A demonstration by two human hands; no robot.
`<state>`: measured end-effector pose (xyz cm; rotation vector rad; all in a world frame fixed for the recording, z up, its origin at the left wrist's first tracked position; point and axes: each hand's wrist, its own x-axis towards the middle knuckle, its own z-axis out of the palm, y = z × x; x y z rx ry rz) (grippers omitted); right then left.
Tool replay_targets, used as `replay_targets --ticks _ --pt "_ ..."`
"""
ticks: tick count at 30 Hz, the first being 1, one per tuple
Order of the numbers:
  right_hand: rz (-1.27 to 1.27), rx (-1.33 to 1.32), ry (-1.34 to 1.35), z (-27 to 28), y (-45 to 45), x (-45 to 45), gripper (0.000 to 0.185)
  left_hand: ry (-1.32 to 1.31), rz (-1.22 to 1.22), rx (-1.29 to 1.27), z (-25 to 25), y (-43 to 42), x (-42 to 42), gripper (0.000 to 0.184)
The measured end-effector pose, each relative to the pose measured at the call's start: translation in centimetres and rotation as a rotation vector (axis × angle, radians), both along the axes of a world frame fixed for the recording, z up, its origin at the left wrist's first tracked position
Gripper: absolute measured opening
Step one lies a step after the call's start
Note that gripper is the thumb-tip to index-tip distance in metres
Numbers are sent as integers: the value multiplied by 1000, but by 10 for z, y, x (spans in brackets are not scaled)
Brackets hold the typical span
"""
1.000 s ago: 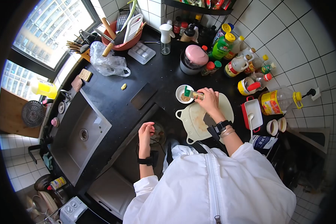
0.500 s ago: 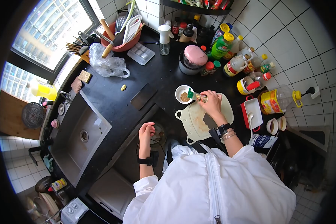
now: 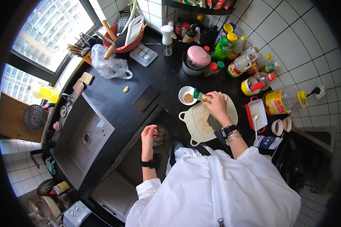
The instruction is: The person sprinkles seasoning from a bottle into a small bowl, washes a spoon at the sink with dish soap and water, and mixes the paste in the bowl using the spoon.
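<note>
A small spice jar (image 3: pixel 205 98) with a green cap lies tilted in my right hand (image 3: pixel 217 105), whose fingers are wrapped round it. The cap end points left, at the right rim of a white bowl (image 3: pixel 182 91) that holds some brown powder. Under my right hand and wrist is a pale cutting board (image 3: pixel 199 126), with a dark blade-like piece (image 3: pixel 215 123) on it, partly hidden by the wrist. My left hand (image 3: pixel 149 133) hangs over the counter's front edge with curled fingers; what it holds, if anything, cannot be made out.
A sink (image 3: pixel 86 138) is at the left. Several sauce bottles (image 3: pixel 239 65) line the back right, beside a pink-lidded chopper (image 3: pixel 199 56). A red-edged white dish (image 3: pixel 257 113) with a spoon sits right of the board. A plastic bag (image 3: pixel 109 64) lies near the window.
My right hand and the spice jar have shifted slightly right, away from the bowl's middle. More brown powder shows in the bowl. My left hand has hardly moved.
</note>
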<state>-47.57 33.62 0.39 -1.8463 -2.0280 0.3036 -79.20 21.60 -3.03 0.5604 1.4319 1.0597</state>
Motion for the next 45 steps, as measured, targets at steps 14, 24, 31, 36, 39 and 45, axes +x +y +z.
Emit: replay_targets --ticks 14,24,31,36,39,45 --pt "-62 75 22 4 5 -14 32 -19 -14 9 -8 0 1 18" --pt "-79 37 30 1 0 -19 33 -14 -20 5 -6 3 2 19" --pt "-76 44 41 0 3 -23 32 -16 -28 6 -8 2 4 18" --pt "-41 18 15 -1 5 -18 32 -5 -50 5 -13 -2 0 18" --pt "-51 -21 1 -3 3 -10 33 -15 -35 9 -13 -1 -2 18" --pt "-90 -41 2 1 -1 -1 32 -7 -31 -5 -7 3 2 18"
